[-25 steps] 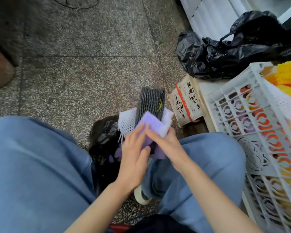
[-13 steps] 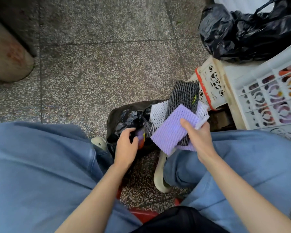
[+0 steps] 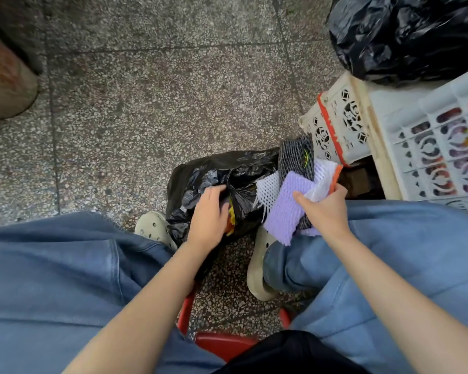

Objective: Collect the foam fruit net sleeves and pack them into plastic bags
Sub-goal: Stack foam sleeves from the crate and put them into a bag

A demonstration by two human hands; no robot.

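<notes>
Since the left hand came off the bundle a second ago, the head view shows it down at the mouth of the black bag between the feet. Its fingers lie close together over the crumpled plastic; I cannot tell whether they pinch the film or only press it.

The right hand now carries the stack of foam sleeves alone, just beside the bag mouth and above the right knee. The thumb lies across the purple face, with the fingers curled behind. I judge the collecting of this batch finished and the packing about to start, as the bag is being opened to take it.

Count, head view:
- Sleeves in the stack: 1 black sleeve, 1 white sleeve, 1 purple on top, 1 orange edge. At least 4; hidden layers are possible.
- Sleeves already bagged: an orange-yellow scrap shows at the mouth; number not readable.
- Black bags: 2, the second bag lying full at upper right.
- Crates: 2, a cream crate and a white crate that holds more coloured sleeves.
</notes>
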